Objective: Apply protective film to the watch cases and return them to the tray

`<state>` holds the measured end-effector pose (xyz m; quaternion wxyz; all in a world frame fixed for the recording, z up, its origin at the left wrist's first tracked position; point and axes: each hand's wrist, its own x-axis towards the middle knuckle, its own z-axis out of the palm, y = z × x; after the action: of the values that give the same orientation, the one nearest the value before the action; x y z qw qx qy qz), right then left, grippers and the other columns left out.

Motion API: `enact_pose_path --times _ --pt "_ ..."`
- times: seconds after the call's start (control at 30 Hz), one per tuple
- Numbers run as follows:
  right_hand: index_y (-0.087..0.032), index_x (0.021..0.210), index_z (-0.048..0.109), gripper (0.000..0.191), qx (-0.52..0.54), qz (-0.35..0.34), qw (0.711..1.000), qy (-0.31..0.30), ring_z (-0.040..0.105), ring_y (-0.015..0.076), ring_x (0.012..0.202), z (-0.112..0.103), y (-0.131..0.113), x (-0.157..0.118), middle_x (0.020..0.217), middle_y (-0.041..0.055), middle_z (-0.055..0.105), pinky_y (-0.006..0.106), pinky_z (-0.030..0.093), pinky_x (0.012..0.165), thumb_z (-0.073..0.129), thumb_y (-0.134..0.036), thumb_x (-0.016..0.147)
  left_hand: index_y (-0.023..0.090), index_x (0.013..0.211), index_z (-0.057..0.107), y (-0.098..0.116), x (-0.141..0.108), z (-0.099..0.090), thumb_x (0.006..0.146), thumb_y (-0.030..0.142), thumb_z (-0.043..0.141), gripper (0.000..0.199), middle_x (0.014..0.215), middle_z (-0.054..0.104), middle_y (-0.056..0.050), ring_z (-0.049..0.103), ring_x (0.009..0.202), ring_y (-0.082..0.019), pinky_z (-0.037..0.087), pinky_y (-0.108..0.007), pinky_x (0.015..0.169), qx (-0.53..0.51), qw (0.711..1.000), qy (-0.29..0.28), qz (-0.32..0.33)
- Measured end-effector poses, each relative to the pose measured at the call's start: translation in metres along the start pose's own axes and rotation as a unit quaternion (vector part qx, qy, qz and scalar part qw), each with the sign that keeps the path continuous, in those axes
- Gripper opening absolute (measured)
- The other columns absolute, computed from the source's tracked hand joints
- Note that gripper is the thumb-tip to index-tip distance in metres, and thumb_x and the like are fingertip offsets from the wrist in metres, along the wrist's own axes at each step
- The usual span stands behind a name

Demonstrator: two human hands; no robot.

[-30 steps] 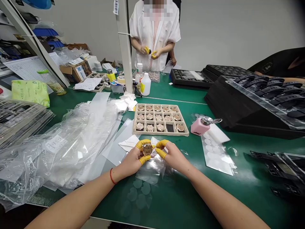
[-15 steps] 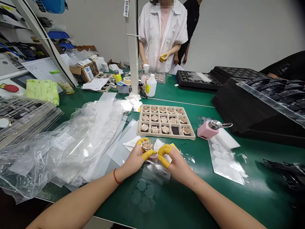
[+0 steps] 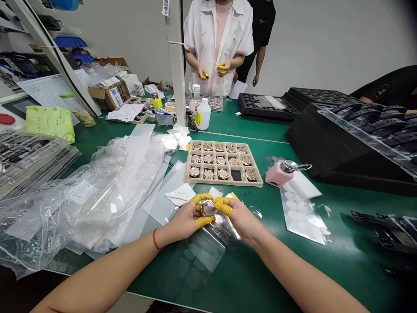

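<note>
My left hand [image 3: 192,216], with yellow finger covers, holds a round rose-gold watch case [image 3: 207,208] by its edge, its shiny face up. Yellow-covered fingertips of my right hand [image 3: 230,211] are pressed together at the right edge of the case. A clear plastic bag [image 3: 210,250] lies beneath both hands, with round clear films [image 3: 192,271] near it. Just beyond is a beige tray [image 3: 224,181] of similar watch cases in compartments; one front-row compartment shows only its dark bottom. White cloth [image 3: 180,194] rests left of the case.
A pink pump bottle [image 3: 279,174] and sheets of round stickers [image 3: 301,213] stand right of the tray. Plastic bags [image 3: 107,191] cover the left side. Black strap trays [image 3: 352,148] fill the right. Across the table, a person in white [image 3: 218,48] wears yellow finger covers.
The watch case has turned from its engraved back to its shiny side. My right hand has moved left to touch it. The view has shifted slightly. Across the table, the person's hands have come up.
</note>
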<state>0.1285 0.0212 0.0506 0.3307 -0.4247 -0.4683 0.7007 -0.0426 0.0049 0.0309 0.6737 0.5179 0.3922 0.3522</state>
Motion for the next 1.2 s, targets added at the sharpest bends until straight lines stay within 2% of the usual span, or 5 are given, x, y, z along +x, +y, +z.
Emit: enact_pose_path --times 0.13,0.5,1.2 --pt "-0.018 0.07 0.067 0.021 -0.003 0.004 1.0 0.01 0.049 0.0132 0.066 0.0013 -0.0001 0.0003 0.07 0.0001 0.061 0.029 0.039 0.07 0.068 -0.039 0.069 0.023 0.12 0.043 -0.0001 0.0003 0.0 0.074 0.021 0.067 0.052 0.105 0.061 -0.006 0.061 0.094 -0.02 0.05 -0.037 0.084 0.001 1.0 -0.004 -0.001" --pt "-0.018 0.064 0.059 0.021 -0.032 0.005 0.999 0.034 0.047 0.0141 0.07 0.0042 0.0003 0.0005 0.069 -0.0006 0.055 0.028 0.038 0.068 0.067 -0.038 0.069 0.025 0.118 0.045 -0.0029 -0.0007 0.0002 0.074 0.019 0.066 0.049 0.105 0.06 -0.005 0.061 0.091 -0.019 0.05 -0.036 0.082 0.006 1.0 -0.004 0.014" --pt "-0.017 0.067 0.058 0.015 -0.009 0.003 0.999 0.04 0.047 0.0125 0.069 0.0052 0.0044 -0.0005 0.071 -0.0011 0.055 0.026 0.038 0.065 0.064 -0.031 0.07 0.026 0.119 0.043 -0.0028 0.0003 -0.0001 0.075 0.019 0.066 0.05 0.106 0.06 -0.005 0.061 0.093 -0.019 0.05 -0.038 0.085 -0.007 1.0 -0.008 0.003"
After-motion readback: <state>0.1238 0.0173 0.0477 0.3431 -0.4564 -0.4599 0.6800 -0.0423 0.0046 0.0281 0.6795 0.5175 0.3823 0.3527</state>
